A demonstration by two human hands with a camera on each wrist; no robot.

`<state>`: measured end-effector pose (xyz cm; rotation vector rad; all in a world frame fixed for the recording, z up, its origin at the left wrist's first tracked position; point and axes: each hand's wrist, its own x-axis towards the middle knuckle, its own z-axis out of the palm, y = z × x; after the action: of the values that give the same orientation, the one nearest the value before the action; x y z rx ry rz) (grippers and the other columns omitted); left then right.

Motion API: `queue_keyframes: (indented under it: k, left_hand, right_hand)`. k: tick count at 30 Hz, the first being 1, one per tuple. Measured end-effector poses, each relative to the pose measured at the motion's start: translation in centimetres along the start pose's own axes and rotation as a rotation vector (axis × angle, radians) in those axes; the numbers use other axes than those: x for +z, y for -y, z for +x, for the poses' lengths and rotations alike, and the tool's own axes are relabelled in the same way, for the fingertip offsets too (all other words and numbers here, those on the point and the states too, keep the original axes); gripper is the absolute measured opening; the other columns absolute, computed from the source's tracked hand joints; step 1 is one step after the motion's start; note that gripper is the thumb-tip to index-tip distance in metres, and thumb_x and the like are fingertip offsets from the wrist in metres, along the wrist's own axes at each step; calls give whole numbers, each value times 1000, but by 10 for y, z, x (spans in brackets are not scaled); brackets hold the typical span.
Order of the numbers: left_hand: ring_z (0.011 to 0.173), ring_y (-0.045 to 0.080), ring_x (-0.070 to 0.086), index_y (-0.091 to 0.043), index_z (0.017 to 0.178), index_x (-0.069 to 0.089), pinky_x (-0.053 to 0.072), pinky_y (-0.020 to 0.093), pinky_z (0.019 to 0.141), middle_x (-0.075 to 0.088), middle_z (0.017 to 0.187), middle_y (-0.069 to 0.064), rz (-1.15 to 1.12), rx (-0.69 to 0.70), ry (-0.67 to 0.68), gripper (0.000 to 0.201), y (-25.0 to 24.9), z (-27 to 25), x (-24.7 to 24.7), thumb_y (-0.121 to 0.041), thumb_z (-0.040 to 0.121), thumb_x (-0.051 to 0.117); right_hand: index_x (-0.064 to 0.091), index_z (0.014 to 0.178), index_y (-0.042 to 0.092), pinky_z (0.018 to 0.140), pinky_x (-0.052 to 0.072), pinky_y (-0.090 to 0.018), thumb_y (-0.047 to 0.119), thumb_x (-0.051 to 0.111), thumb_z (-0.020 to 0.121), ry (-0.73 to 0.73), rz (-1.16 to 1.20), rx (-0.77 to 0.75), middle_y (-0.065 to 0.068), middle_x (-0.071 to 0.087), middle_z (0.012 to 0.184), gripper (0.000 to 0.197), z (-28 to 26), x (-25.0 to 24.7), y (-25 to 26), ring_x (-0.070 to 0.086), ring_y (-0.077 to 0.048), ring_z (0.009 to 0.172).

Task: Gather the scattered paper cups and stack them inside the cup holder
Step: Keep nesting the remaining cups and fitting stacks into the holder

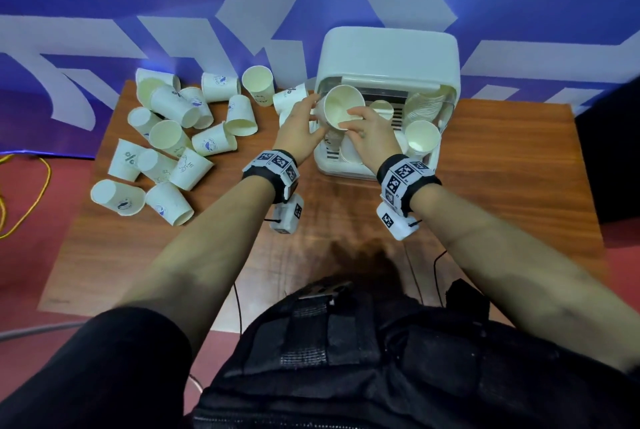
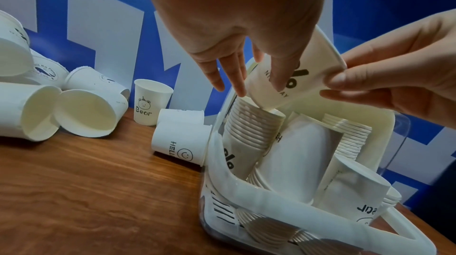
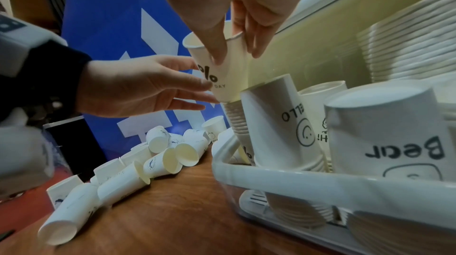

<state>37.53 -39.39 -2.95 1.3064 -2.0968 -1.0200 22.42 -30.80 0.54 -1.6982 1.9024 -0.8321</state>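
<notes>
A white paper cup point(image 1: 341, 108) printed with a percent sign point(image 2: 291, 81) hangs tilted over the white cup holder point(image 1: 388, 54). The cup's point(image 3: 222, 76) base meets the top of a nested stack point(image 2: 254, 122) in the holder's left side. My right hand point(image 1: 360, 120) pinches the cup's rim, thumb outside point(image 3: 217, 52). My left hand point(image 1: 299, 120) lies against the cup's lower side with straight fingers point(image 3: 197, 87). Scattered cups point(image 1: 173, 144) lie on their sides at the left of the table.
The holder's rim point(image 3: 296, 177) encloses more stacks, among them upside-down "Bear" point(image 3: 389, 132) and "Hello" point(image 3: 276, 122) cups. Two cups point(image 2: 182, 138) lie against its left wall and a "Bear" cup point(image 2: 151, 101) stands upright behind. A blue banner backs the wooden table point(image 1: 346, 220).
</notes>
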Motion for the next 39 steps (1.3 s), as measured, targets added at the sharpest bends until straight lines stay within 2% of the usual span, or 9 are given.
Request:
queue_keyframes:
  k: [6,10,15,19,22,27,31,34,39]
  left_hand:
    - [117,13,54,-19,134,46,47,40,98,51,134,4,-23,47,-48,52,7,-1,8,-31,86,63]
    - [121,17,49,-18,137,45,42,32,99,50,134,6,22,39,-22,54,8,-1,12,-26,87,64]
    - [123,20,46,-21,141,42,40,34,101,51,133,7,55,27,9,57,10,3,14,-31,88,62]
    - [123,26,45,-21,143,39,38,35,102,50,133,11,140,56,39,58,13,3,11,-29,90,61]
    - [122,27,46,-18,141,43,39,41,103,50,133,10,135,55,31,57,15,3,9,-30,89,61]
    - [127,17,46,-29,144,34,43,40,101,48,141,-3,15,62,-37,64,9,-5,12,-30,86,61]
    - [124,16,49,-39,146,26,42,30,95,51,139,-3,34,67,-38,66,9,-10,10,-21,90,56]
    - [125,17,47,-30,145,36,40,29,99,52,138,0,93,94,-17,57,14,-8,8,-18,91,53]
    - [125,23,46,-13,137,50,41,33,100,49,136,8,178,66,-45,43,18,-3,15,-18,94,52]
  right_hand:
    - [72,102,1,97,31,-17,-2,55,89,-23,-77,-60,-17,56,127,22,-2,8,-13,57,-31,112]
    - [70,109,2,99,25,-12,0,52,92,-6,-99,3,-14,55,130,25,-2,9,-21,53,-28,119]
    - [70,111,5,98,40,-32,4,54,92,37,-130,-80,-14,64,115,25,4,9,-19,54,-31,112]
    - [66,118,10,98,41,-39,9,49,95,106,-195,-81,-10,63,117,28,9,8,-18,52,-29,114]
    - [65,120,14,96,40,-39,12,46,97,141,-248,-97,-8,63,118,30,13,7,-15,51,-29,113]
    - [64,122,17,96,38,-38,13,43,98,230,-277,-72,-8,62,121,32,22,12,-13,49,-34,113]
    - [63,122,12,99,32,-34,16,43,98,229,-254,-31,-9,62,119,31,27,13,-14,43,-31,118]
    - [66,117,9,98,32,-35,15,45,96,219,-286,-23,-12,63,115,29,33,9,-15,43,-31,118]
    - [51,136,10,115,18,-27,0,38,95,145,-159,16,-11,37,149,44,30,8,-24,29,-24,140]
